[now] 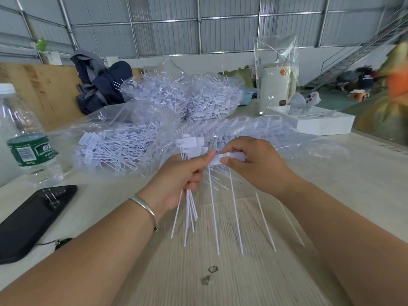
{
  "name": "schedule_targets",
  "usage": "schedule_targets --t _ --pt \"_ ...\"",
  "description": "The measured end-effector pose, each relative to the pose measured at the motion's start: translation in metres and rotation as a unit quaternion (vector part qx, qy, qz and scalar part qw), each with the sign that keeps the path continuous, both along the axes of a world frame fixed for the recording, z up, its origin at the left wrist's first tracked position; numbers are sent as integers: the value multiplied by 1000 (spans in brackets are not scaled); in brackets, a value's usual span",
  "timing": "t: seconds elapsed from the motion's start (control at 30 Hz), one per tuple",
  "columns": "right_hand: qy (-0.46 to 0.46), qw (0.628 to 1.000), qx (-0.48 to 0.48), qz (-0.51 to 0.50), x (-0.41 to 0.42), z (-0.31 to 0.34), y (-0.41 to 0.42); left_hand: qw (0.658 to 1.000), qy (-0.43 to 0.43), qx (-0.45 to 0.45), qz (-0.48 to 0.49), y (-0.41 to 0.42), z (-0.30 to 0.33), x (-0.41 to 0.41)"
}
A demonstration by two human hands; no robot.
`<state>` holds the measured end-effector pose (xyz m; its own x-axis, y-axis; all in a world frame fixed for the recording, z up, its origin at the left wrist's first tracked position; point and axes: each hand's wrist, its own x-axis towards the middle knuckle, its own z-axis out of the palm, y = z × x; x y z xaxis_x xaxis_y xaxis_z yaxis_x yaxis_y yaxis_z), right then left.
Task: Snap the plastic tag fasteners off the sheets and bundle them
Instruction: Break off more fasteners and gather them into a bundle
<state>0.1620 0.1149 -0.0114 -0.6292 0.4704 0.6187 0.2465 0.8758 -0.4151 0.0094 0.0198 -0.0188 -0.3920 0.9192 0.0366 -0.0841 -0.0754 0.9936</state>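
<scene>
Nearest, above the pale wood-grain tabletop, a bundle of white plastic tag fasteners is gripped by the left hand while one fastener head is pinched by right-hand fingers, apparently mid-snap, next to be added to the bundle.

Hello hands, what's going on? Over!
Left hand grips fastener bundle. Right hand pinches a fastener head. Nothing blocking.
</scene>
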Motion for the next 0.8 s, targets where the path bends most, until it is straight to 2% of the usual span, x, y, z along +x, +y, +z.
schedule_targets --t 0.17,0.3,0.47,0.53,0.63,0.7,0.8 --pt "-2 1000 3 14 0 2 -1 998 12 19 58 1 -4 1" --pt "6 999 7 -50 5 6 5 989 1 70 128 1 -1 -3" --pt "37 996 -69 -42 2 4 1 986 -10 93 138 -2 0 -1" --pt "73 988 -137 -8 0 4 -2 989 -18 85 123 -3 2 -1" --pt "133 948 -285 45 -2 5 -5 996 -28 50 64 -2 4 2" --pt "113 932 -336 68 -2 5 -6 998 -61 32 4 -1 5 7" --pt "50 927 -361 91 -3 1 -8 990 -118 6 -82 -2 4 11"
